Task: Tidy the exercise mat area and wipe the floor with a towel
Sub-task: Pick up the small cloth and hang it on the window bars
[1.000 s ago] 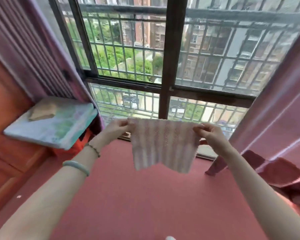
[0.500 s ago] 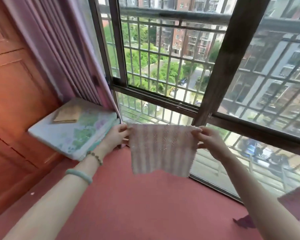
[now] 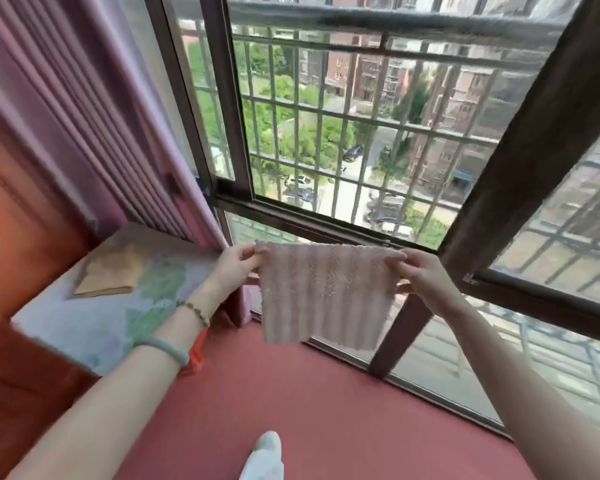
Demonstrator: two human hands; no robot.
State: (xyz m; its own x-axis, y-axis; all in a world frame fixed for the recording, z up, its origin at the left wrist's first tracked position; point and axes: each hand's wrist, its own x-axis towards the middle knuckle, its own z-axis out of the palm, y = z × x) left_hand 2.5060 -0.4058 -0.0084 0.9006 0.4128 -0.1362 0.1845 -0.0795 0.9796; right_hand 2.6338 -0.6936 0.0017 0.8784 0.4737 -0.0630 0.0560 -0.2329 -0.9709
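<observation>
Towel (image 3: pixel 326 292): light, limp waffle cloth, hung flat before the window frame (image 3: pixel 520 188), top corners pinched by left hand (image 3: pixel 236 268) and right hand (image 3: pixel 420 275); best held there.

Red floor (image 3: pixel 309 410); floral cushion (image 3: pixel 94 327) bearing tan sheet (image 3: pixel 113 271), perhaps paper

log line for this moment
left hand: pinches towel corner | right hand: pinches other corner | towel: hangs spread, off floor
</observation>
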